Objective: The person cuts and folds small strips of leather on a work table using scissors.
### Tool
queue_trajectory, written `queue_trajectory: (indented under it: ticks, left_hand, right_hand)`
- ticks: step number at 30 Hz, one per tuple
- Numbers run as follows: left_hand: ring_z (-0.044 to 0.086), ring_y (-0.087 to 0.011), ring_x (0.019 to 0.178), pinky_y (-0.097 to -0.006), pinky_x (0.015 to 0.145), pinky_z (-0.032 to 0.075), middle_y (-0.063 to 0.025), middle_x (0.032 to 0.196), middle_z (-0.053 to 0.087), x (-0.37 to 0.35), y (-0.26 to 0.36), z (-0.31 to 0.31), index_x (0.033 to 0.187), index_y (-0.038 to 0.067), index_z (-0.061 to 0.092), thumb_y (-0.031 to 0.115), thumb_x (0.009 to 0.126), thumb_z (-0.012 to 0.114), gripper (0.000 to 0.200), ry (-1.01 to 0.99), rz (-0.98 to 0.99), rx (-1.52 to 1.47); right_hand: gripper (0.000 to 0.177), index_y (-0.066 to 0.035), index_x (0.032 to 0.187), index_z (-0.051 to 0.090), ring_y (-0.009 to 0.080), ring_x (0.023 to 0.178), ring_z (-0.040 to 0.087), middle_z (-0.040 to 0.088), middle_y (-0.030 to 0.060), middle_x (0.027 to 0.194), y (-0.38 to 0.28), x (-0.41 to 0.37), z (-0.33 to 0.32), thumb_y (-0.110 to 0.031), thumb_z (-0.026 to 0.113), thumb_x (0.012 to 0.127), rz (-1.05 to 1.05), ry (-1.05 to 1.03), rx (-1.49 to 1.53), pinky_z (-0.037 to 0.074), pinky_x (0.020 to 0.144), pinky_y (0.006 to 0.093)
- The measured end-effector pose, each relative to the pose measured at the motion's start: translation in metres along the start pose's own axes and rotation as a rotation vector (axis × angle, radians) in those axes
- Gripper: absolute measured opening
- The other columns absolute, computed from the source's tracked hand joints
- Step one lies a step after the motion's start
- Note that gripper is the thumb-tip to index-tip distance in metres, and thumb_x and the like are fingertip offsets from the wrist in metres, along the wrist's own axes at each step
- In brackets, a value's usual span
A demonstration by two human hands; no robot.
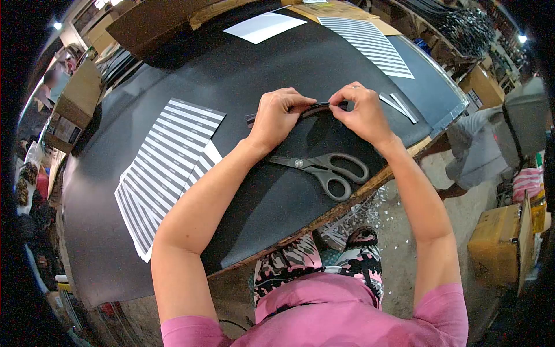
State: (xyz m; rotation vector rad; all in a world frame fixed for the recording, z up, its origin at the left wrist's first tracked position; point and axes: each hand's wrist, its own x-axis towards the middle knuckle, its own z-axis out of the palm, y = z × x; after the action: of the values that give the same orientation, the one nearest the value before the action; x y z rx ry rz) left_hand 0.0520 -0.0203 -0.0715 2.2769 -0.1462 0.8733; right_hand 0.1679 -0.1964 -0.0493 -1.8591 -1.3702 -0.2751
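Note:
Both my hands pinch a narrow dark strip [315, 107] above the black table surface. Toward its left end is my left hand [281, 114], fingers pressed together on it. My right hand [359, 111] grips the other end between thumb and fingers. Beneath the hands lie black-handled scissors [324, 168], blades pointing left. Striped black-and-white sheets [167, 153] are stacked in a fan left of my left arm. Just right of my right hand rest a few cut white strips [399, 107]. Part of the held strip is hidden by my fingers.
A striped sheet [373, 46] and a white sheet [264, 27] lie at the back of the table [248, 231]. Cardboard boxes stand at the left [75, 107] and lower right [495, 243]. Paper scraps litter the floor. Another person [52, 84] is at the far left.

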Motion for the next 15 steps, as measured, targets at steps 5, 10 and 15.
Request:
queue_trajectory:
  ticks: [5,10,15]
  left_hand:
    - [0.064,-0.0226,0.07,-0.0306,0.064,0.049,-0.0115,0.078,0.066,0.0007,0.0037,-0.0003,0.095,0.008,0.073,-0.004,0.072,0.066,0.027,-0.004,-0.034,0.033]
    - [0.064,-0.0229,0.07,-0.0306,0.065,0.049,-0.0113,0.078,0.066,-0.0001,0.0005,0.0,0.096,0.008,0.073,-0.005,0.072,0.064,0.029,-0.013,0.002,0.031]
    - [0.064,-0.0233,0.071,-0.0308,0.065,0.049,-0.0115,0.079,0.066,-0.0003,-0.0002,0.0001,0.096,0.008,0.073,-0.006,0.072,0.063,0.03,-0.018,0.014,0.038]
  right_hand:
    - [0.01,0.0,0.079,0.068,0.0251,0.08,0.064,0.067,0.0125,0.079,0.0045,-0.0006,0.0031,-0.002,0.07,0.069,0.018,0.001,0.001,0.05,0.074,0.0334]
    - [0.011,-0.002,0.075,0.065,0.0303,0.076,0.061,0.063,0.0148,0.074,0.0073,-0.0014,0.0071,-0.007,0.071,0.068,0.017,0.036,0.053,0.049,0.069,0.0385]
    - [0.011,-0.001,0.073,0.063,0.0309,0.075,0.061,0.063,0.015,0.073,0.0078,-0.001,0.0096,-0.007,0.071,0.068,0.021,0.051,0.045,0.048,0.067,0.0392]
